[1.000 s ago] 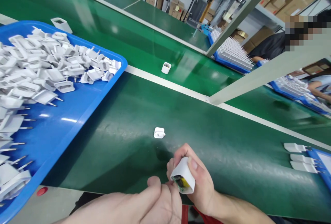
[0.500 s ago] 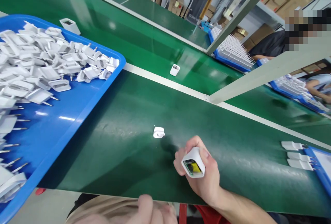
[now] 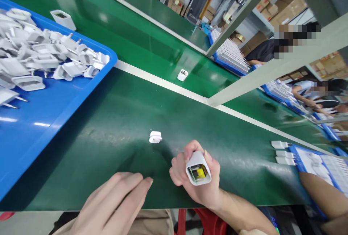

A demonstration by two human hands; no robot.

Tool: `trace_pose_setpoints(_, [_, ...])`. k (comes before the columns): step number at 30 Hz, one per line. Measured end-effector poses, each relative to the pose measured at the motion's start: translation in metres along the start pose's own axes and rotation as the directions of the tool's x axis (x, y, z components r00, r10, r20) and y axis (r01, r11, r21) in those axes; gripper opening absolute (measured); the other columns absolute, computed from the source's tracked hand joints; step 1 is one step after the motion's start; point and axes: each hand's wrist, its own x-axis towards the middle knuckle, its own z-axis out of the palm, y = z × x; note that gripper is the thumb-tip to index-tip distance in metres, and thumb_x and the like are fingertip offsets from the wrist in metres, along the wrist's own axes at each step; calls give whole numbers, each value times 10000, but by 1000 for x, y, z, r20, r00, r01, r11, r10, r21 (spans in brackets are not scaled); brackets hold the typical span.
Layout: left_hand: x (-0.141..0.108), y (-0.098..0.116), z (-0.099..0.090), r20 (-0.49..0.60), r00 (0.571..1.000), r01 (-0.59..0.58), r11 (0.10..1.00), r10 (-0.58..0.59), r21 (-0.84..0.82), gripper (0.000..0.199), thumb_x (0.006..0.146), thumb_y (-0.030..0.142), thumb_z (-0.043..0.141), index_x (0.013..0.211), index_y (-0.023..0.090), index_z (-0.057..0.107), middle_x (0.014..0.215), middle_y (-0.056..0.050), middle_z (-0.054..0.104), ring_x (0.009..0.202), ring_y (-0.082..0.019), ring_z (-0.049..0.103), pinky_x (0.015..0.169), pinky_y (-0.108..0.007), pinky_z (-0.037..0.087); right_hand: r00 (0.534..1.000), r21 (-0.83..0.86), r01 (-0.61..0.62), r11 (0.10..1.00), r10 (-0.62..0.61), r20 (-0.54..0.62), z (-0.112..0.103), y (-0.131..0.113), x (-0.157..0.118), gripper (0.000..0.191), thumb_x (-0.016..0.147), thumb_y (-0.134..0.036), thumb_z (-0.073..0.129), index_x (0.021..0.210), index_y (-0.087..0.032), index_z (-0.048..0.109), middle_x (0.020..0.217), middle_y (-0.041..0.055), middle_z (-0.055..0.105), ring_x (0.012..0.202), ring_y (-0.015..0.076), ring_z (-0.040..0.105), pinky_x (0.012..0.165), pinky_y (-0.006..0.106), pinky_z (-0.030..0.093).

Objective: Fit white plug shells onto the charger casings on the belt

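A white charger housing [image 3: 198,168] is gripped in my right hand [image 3: 209,188], its open end facing up and showing yellow and green parts inside. My left hand [image 3: 116,202] hovers at the table's near edge, its fingers close together and pointing forward; whether anything is under them is hidden. On the green table, ahead of and between both hands, lies a small white cap piece [image 3: 155,137]. Many white plug housings [image 3: 40,52] are heaped in the blue tray [image 3: 89,99] at the left.
Beyond the white rail, single housings lie on the green surface [image 3: 183,75] and behind the tray [image 3: 63,19]. At the right are several plugs [image 3: 285,159], another blue tray [image 3: 307,170] and another person's arm [image 3: 323,195]. A slanted post [image 3: 261,66] crosses the upper right.
My left hand has risen from the bottom edge over the table's near edge. My right hand keeps the housing. The view has shifted right, and another person's arm has entered at the right.
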Motion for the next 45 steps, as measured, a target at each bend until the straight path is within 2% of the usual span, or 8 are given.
trace_pose_setpoints(5, [6,-6,12,8,999,37,998,-37,-59,257,996,144,552,1195,199,706,1060,-50,741,913,-179,723,841,-269,605,1000,55,-16,998,16,-10,0,-3,0,385,949,-617,550,831,-251,542,563,-72,391,479,103,250,495,234,287])
trace_pose_setpoints(11, [18,-1,19,13,997,-76,990,78,-119,233,993,110,549,1142,194,708,1071,-42,729,942,-166,705,877,-256,595,1000,81,1,997,-1,9,-1,-3,-1,377,959,-606,530,828,-254,498,566,-73,393,483,105,248,491,236,305])
trace_pose_setpoints(17, [61,39,25,-179,969,101,934,-170,-344,170,952,80,632,1106,138,674,1000,-53,663,878,-144,660,775,-242,581,999,107,-40,993,41,-10,-1,3,-3,413,915,-662,551,838,-261,488,543,-72,395,494,119,297,476,222,310])
trace_pose_setpoints(21, [75,49,35,-158,967,130,921,-199,-366,316,991,195,622,1306,167,627,1097,-65,631,931,-163,658,760,-253,595,987,62,-111,992,118,-109,-1,9,-6,503,855,-736,581,833,-252,445,555,-71,432,461,90,238,444,201,265])
trace_pose_setpoints(24, [78,46,37,-153,967,132,913,-204,-385,289,1002,175,588,1286,191,637,1069,-52,620,898,-155,640,712,-242,584,980,39,-127,991,131,-150,0,12,-7,518,842,-739,598,836,-242,453,631,-41,505,467,81,252,428,191,232])
trace_pose_setpoints(29, [78,42,32,-140,961,174,917,-238,-359,250,1000,168,593,1241,188,654,1041,-43,602,901,-144,607,705,-210,570,966,43,-195,980,200,-167,1,15,-3,513,794,-726,662,846,-249,481,639,-20,487,542,123,348,485,214,290])
trace_pose_setpoints(35, [75,41,30,-143,960,169,906,-240,-387,278,985,155,599,1258,173,650,1045,-55,607,898,-155,589,706,-243,567,960,27,-218,976,219,-174,1,18,-2,517,786,-743,655,840,-256,490,574,-41,439,474,107,269,464,227,253])
trace_pose_setpoints(45, [74,41,31,-125,966,163,908,-227,-387,319,947,129,626,1263,167,647,1031,-56,615,898,-163,597,712,-253,573,970,70,-191,979,199,-142,-1,20,-4,492,844,-730,627,828,-245,545,579,-24,466,491,114,293,486,238,276])
